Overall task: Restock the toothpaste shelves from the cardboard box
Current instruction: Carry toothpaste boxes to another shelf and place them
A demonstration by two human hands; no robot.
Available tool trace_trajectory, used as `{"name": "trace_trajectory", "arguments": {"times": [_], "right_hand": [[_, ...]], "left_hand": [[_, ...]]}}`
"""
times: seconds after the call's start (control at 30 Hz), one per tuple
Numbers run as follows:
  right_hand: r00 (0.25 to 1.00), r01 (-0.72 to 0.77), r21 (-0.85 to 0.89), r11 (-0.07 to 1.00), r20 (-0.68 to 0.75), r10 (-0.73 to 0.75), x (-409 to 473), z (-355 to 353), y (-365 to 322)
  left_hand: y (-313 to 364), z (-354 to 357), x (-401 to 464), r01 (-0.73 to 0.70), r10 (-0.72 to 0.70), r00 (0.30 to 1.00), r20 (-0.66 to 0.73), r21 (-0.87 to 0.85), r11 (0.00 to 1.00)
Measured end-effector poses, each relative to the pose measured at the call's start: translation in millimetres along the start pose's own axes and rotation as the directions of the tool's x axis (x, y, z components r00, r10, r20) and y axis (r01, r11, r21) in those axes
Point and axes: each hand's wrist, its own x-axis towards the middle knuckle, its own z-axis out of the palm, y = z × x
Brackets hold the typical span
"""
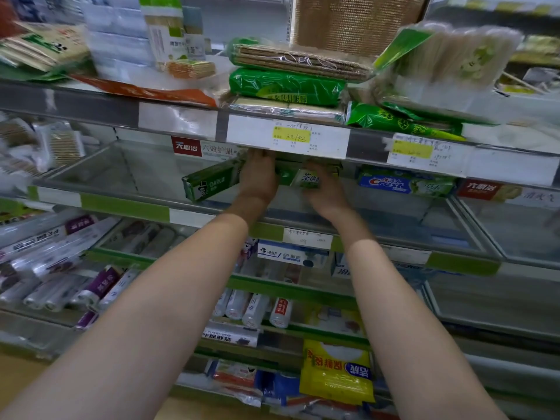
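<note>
The green toothpaste cartons (212, 181) sit in a clear-fronted bin on the shelf just under the paper price tags, and both of the person's arms reach up into that bin. The left hand (257, 177) lies against the right end of the Darlie-branded carton, its back toward me; the fingers disappear under the shelf lip, so I cannot tell whether they curl round the carton or only press it. The right hand (325, 192) is cupped over a second green box (309, 178) with pale lettering, fingers seemingly wrapped on it, though motion blur softens the detail.

These cartons look light and stiff, thin card around a tube, easy to slide but quick to dent at the corners. I would judge the long flat faces the safest place to take hold, squaring the ends against the divider. The glossy print may be a little slippery.

Just to the right, in the neighbouring bin, lies a blue Crest box (403, 184), and beyond that a red-labelled carton (481, 189). The shelf front (127, 207) carries green and white strips. Above rest green-wrapped packets (288, 84) and bundled bamboo goods; below are rolls of cling wrap (57, 259) and a yellow bag (336, 374). The cardboard box is not in sight.
</note>
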Motion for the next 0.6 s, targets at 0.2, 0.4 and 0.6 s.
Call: {"name": "trace_trajectory", "arguments": {"times": [0.2,0.4,0.6], "right_hand": [[0.935,-0.133,0.185,0.974,-0.304,0.186,11.6,-3.7,16.6],[0.93,-0.181,0.105,0.978,-0.305,0.204,11.8,2.7,14.2],[0.934,-0.148,0.168,0.975,-0.299,0.194,6.9,-1.8,15.6]], "left_hand": [[-13.4,18.5,7.4,0.02,-0.017,0.997,0.076,-0.035,0.999],[-14.7,19.1,6.7,0.022,-0.021,0.998,0.065,-0.029,0.999],[-11.6,12.3,3.3,0.133,-0.117,0.991,0.072,-0.283,0.95]]}}
